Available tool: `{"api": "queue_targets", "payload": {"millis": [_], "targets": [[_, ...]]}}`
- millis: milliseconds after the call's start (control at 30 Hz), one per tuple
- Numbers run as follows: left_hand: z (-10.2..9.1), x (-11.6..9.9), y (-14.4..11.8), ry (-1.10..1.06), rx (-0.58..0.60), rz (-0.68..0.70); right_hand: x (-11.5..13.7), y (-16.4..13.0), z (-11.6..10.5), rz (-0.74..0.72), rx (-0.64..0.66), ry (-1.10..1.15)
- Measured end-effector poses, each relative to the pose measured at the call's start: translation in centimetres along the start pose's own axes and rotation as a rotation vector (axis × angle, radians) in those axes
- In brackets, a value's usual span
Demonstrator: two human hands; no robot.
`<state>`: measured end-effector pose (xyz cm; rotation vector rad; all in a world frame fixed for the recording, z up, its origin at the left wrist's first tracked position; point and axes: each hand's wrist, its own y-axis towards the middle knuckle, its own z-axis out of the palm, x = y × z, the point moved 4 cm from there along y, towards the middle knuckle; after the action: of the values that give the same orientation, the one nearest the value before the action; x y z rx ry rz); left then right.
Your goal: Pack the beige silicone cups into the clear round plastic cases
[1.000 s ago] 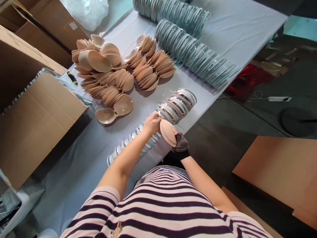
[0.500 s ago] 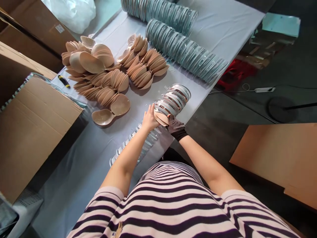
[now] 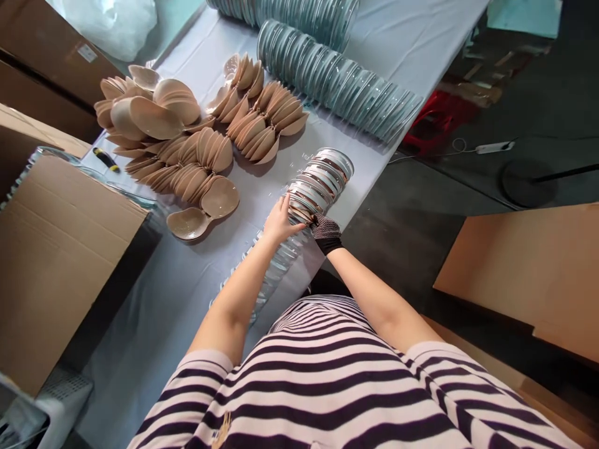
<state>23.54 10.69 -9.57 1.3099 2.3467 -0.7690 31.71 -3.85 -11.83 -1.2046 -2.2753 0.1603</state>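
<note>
A tilted row of clear plastic shells (image 3: 321, 181) with beige pieces inside lies at the table's near edge. Bare, my left hand (image 3: 279, 221) grips the left side of the row's near end, thumb along the front. My right hand (image 3: 326, 229), in a dark dotted glove, pinches the right side of that same end. The shell between them is partly hidden by my fingers. More clear shells (image 3: 269, 274) are nested below my left forearm. To the left are beige bra cups (image 3: 219, 196) joined in pairs, stacked in several rows.
Two long rows of clear shells (image 3: 337, 81) lie at the back of the table (image 3: 262, 187). A cardboard box (image 3: 60, 262) stands at left, a yellow-black tool (image 3: 107, 159) beside it. Another carton (image 3: 528, 274) sits at right. A white power strip (image 3: 495, 148) lies beyond the table edge.
The beige cups that showed between my hands are now mostly covered at the row's near end. Both hands have closed in on that end. The whole view has shifted slightly.
</note>
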Motion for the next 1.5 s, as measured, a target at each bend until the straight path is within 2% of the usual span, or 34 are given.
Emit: {"api": "queue_targets", "payload": {"millis": [100,200,333,400,467,633,700,800,900,967,1067,1200,1333,1433,1500], "targets": [[0.2,0.0,0.0,0.019,-0.005,0.001,-0.1,0.6,-0.1,0.061,0.080,0.052],[0.2,0.0,-0.2,0.027,-0.058,0.031,-0.2,1.5,-0.2,0.090,0.192,0.166],[-0.1,-0.5,-0.6,0.063,-0.151,0.185,-0.6,1.6,0.0,0.124,0.430,0.524],[-0.1,-0.5,-0.7,0.069,-0.174,0.212,-0.8,1.2,-0.1,0.152,0.428,0.665],[-0.1,-0.4,-0.6,0.061,-0.175,0.210,-1.0,0.8,-0.2,0.154,0.365,0.703],[-0.5,-0.8,-0.3,0.087,-0.106,0.206,-0.3,0.4,-0.1,0.057,0.314,0.913],[-0.9,-1.1,0.0,0.136,-0.061,0.224,0.0,0.8,-0.3,0.010,0.305,0.848],[-1.5,-1.4,0.5,0.208,0.009,0.265,0.6,1.8,-1.2,-0.086,0.309,0.472],[-1.7,-1.4,1.1,0.191,0.042,0.310,1.1,2.3,-2.2,-0.144,0.343,0.165],[-1.7,-1.3,1.3,0.136,0.024,0.331,1.4,2.0,-2.6,-0.151,0.332,0.046],[-1.6,-1.1,1.3,0.080,-0.048,0.380,1.7,0.9,-2.6,-0.177,0.202,-0.099],[-1.6,-1.2,1.3,0.056,-0.117,0.431,1.4,-0.7,-1.8,-0.224,0.009,-0.204],[-2.0,-2.0,2.3,-0.074,-0.045,0.385,1.5,-1.1,-2.1,-0.317,-0.187,-0.130],[-3.5,-1.9,1.7,-0.215,-0.100,0.263,2.3,-1.0,-1.9,-0.483,-0.208,-0.184],[-4.9,-0.7,-1.0,-0.276,-0.208,0.166,2.6,-0.8,-1.5,-0.548,-0.181,-0.268]]}}
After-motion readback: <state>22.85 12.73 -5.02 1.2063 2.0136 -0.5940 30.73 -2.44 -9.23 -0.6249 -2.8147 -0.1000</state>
